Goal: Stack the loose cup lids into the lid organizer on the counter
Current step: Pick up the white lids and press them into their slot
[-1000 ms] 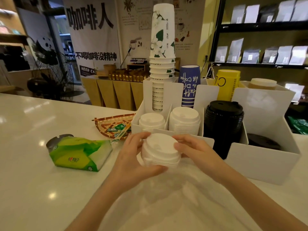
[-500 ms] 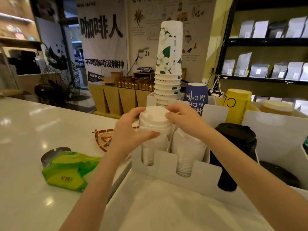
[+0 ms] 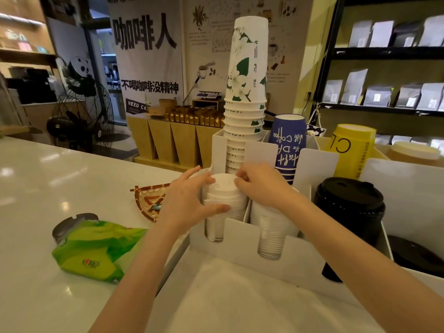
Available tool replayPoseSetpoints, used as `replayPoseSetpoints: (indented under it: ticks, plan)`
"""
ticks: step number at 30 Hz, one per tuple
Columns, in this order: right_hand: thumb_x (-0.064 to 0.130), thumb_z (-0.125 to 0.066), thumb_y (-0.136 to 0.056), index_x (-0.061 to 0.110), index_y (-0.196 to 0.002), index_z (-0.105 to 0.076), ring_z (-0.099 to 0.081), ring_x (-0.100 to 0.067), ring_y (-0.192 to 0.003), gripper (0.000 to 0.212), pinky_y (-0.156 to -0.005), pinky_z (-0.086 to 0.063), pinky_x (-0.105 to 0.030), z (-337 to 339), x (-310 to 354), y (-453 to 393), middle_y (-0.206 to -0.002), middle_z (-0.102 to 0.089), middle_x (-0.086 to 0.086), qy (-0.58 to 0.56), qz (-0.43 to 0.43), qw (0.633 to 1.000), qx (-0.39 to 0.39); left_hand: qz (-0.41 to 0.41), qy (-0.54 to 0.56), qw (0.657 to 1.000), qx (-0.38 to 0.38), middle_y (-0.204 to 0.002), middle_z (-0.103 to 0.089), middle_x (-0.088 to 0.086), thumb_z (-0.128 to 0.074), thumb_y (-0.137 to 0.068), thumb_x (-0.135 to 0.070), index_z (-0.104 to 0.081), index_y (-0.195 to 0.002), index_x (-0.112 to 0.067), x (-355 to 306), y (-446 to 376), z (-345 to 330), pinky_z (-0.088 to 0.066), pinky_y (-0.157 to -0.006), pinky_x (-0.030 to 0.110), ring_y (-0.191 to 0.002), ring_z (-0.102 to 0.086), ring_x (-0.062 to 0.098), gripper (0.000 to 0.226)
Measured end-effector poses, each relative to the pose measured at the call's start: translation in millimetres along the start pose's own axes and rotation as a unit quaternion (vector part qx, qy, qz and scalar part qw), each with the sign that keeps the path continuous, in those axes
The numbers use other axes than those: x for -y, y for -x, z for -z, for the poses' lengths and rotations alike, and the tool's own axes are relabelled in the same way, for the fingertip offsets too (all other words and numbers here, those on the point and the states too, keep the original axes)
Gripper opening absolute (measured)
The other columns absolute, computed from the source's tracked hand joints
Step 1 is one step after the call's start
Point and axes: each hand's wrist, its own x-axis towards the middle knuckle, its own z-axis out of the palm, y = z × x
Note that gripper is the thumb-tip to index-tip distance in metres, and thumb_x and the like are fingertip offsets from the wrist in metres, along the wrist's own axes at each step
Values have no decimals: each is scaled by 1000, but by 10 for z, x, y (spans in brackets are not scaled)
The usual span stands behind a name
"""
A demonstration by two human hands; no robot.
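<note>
A stack of white cup lids [image 3: 224, 193] sits in the leftmost front slot of the white lid organizer [image 3: 240, 239], on top of the lids stored there. My left hand [image 3: 189, 200] wraps the stack from the left, thumb across its front. My right hand [image 3: 262, 186] holds it from the right, fingertips on the top lid. A second white lid stack [image 3: 270, 233] fills the slot to the right. Black lids [image 3: 349, 212] fill the third slot.
Tall white floral cups [image 3: 246, 92], a blue cup stack [image 3: 287, 140] and a yellow cup stack [image 3: 352, 147] stand in the organizer's back slots. A green wet-wipe pack [image 3: 96, 248] and a small bamboo tray [image 3: 150, 200] lie on the white counter [image 3: 48, 188] to the left.
Both hands lifted the white lid stack from the counter, carried it over the left slot and lowered it onto the lids in that slot.
</note>
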Motion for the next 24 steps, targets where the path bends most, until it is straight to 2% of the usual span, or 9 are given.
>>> replayPoseSetpoints:
  ticks: [5,12,18,24]
  plan:
    - [30,-44,-89,12,-104,-63,-57,-27,-97,31,-88,-48,-47,-43,-18,-5,-102,-67,-10,46,5,999,2,-10,-11,1000,15,-142,-43,-7,-68,-63,-55,-51,-121,-26,0,-3,-4,-20,-111,43,-136,-24,11,67]
    - [27,-41,-91,17,-111,-63,-57,-26,-102,32,-91,-46,-47,-39,-9,-5,-110,-67,-9,63,25,998,16,-6,-26,998,55,-142,-44,-5,-69,-64,-52,-47,-126,-26,-60,31,48,-27,-109,40,-132,-34,13,70]
    - [23,-36,-93,21,-115,-60,-55,-28,-106,33,-92,-44,-42,-30,22,-20,-115,-66,-8,107,48,993,33,-12,-71,990,121,-143,-42,-7,-72,-68,-33,-39,-132,-27,-39,12,111,-32,-107,41,-128,-40,17,73]
    - [17,-37,-93,19,-111,-60,-53,-28,-104,29,-86,-37,-39,-118,39,13,-111,-64,-9,225,79,971,1,-7,-87,988,131,-143,-42,-7,-75,-67,-27,-37,-133,-28,-76,21,133,-33,-107,42,-128,-41,19,75]
